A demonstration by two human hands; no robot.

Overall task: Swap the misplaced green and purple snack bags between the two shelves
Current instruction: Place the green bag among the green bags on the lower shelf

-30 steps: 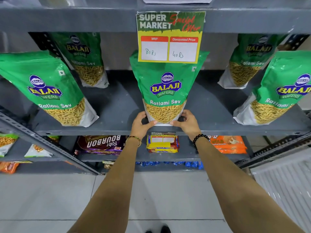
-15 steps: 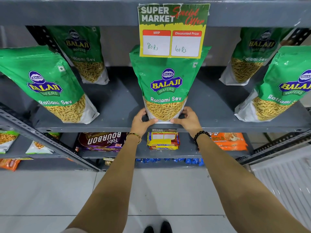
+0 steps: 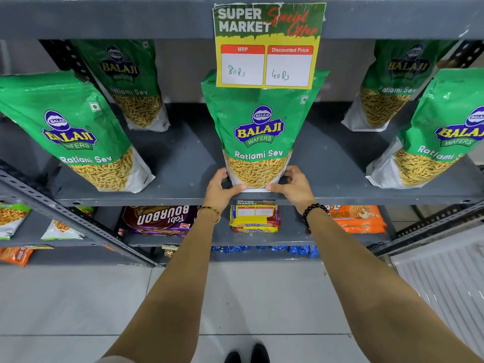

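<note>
Far-left bags: a green snack bag (image 3: 76, 132) stands tilted at the left of the grey shelf (image 3: 183, 163); a second green bag (image 3: 131, 85) stands behind it, nearer the back wall.
Left hand (image 3: 218, 188): at the lower left corner of the middle green bag (image 3: 258, 137), thumb laid across the bag's bottom edge, fingers (image 3: 220, 174) curled round its side, clamped on the bag; a gold bangle (image 3: 210, 212) sits on the wrist.
Middle green bag: upright at the shelf's front edge, centred, its top partly hidden behind the price sign (image 3: 268, 45) that hangs from the shelf above.
Right hand (image 3: 294, 187): mirrors the left at the bag's lower right corner, thumb on the bottom edge, fingers (image 3: 293, 171) wrapped round the side, gripping it; a black bead bracelet (image 3: 313, 212) is on the wrist.
Right bags: two more green bags (image 3: 387, 87), one behind the other, lean at the shelf's right end.
Lower shelf: a dark biscuit pack (image 3: 159, 218), a yellow and red biscuit pack (image 3: 255, 218) and an orange cookie pack (image 3: 358, 218) lie there, well apart from the hands.
</note>
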